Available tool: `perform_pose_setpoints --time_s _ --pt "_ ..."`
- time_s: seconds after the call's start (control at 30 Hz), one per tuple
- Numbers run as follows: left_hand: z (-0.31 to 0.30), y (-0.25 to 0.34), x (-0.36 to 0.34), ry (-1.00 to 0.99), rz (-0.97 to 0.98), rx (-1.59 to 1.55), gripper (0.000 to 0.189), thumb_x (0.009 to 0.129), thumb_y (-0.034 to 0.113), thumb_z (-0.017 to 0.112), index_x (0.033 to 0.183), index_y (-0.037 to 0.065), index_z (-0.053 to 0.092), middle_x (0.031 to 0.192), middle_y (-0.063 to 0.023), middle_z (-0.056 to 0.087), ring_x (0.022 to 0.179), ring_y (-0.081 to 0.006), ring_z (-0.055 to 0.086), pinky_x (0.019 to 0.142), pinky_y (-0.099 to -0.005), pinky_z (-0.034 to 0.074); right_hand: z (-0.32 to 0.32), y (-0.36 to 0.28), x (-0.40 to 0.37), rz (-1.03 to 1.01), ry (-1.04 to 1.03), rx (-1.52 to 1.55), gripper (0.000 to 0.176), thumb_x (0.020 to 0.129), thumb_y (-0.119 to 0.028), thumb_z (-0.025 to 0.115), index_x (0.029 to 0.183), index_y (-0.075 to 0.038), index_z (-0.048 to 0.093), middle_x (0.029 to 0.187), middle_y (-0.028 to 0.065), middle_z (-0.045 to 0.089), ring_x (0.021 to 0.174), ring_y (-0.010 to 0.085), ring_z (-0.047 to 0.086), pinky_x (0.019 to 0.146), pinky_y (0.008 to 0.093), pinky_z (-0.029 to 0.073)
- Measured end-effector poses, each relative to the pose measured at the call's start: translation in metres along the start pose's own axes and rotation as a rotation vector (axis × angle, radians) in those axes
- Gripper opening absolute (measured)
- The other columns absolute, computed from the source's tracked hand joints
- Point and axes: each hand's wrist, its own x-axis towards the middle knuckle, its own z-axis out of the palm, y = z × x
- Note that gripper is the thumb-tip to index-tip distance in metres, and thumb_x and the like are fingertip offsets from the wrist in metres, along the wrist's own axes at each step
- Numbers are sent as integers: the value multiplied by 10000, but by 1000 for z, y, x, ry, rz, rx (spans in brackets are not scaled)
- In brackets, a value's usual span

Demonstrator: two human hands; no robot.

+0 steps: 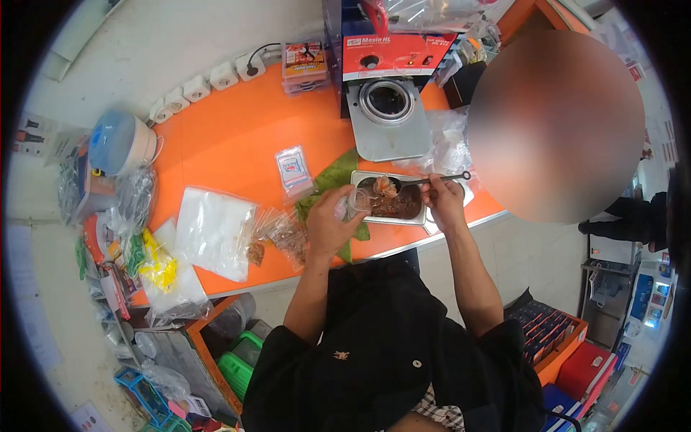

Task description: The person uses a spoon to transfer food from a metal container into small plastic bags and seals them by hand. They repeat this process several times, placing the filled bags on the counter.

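My left hand [332, 222] is closed around a small clear plastic container [358, 201] with a roundish mouth; whether it is a cup or a bag is hard to tell. In my right hand [445, 204] is the handle of a black spoon [421, 181]. Its bowl carries a lump of pale, brownish food [386, 187], close to the container's mouth. Below the spoon sits a rectangular metal tray [409, 222] holding dark brown, saucy food [397, 206]. Green leaf [337, 175] lies on the table behind and partly under the tray.
A red and grey machine [392, 122] with a round opening stands behind the tray. On the orange table [227, 137] are a small white box [293, 171], clear plastic bags [214, 232] and bagged brown food [284, 234]. A blurred person [558, 129] is at the right.
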Motion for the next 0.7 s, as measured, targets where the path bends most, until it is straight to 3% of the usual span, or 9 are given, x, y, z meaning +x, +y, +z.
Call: perform_pose_setpoints --time_s 0.2,0.3,0.33,0.4,0.5,0.6,0.7 --pt "24 25 15 36 73 36 507 671 187 888 1125 81 690 1052 -107 708 966 -290 701 821 -372 562 14 -44 -21 -114 -17 -40 185 1017 -172 579 972 -1 632 726 47 641 537 134 563 497 246 410" --pt "34 31 16 68 110 25 494 680 192 877 1124 89 688 1041 -102 704 948 -293 702 796 -371 565 44 -53 -48 -494 1 -681 188 1010 -132 571 977 33 657 699 87 659 533 153 623 517 279 484" --pt "37 32 16 89 125 34 491 686 193 872 1128 90 685 1035 -103 703 938 -293 703 785 -368 566 54 -56 -59 -654 -52 -936 171 988 -101 590 976 58 651 777 139 682 590 221 674 545 318 516" --pt "44 29 15 119 132 33 509 686 204 869 1146 102 678 1046 -90 702 923 -291 709 761 -367 573 72 -47 -71 -991 -198 -1050 83 934 -16 644 986 48 643 838 130 672 582 190 641 502 310 483" --pt "48 27 12 195 157 11 523 692 214 867 1163 106 668 1049 -86 704 901 -288 718 730 -361 581 86 -53 -85 -1002 -259 -1153 132 876 66 664 1002 33 639 858 138 651 620 255 649 526 335 499" --pt "46 27 13 272 187 -11 514 706 218 868 1160 84 665 1031 -104 710 888 -287 725 718 -352 583 88 -63 -92 -1036 -235 -1063 168 870 22 680 1028 0 625 865 147 635 698 329 666 570 388 523" --pt "46 27 10 296 212 -29 509 718 234 871 1152 64 667 1019 -117 716 877 -287 730 713 -348 584 89 -68 -93 -1030 -238 -1030 178 855 57 681 1017 7 627 865 140 638 678 329 656 562 383 518"
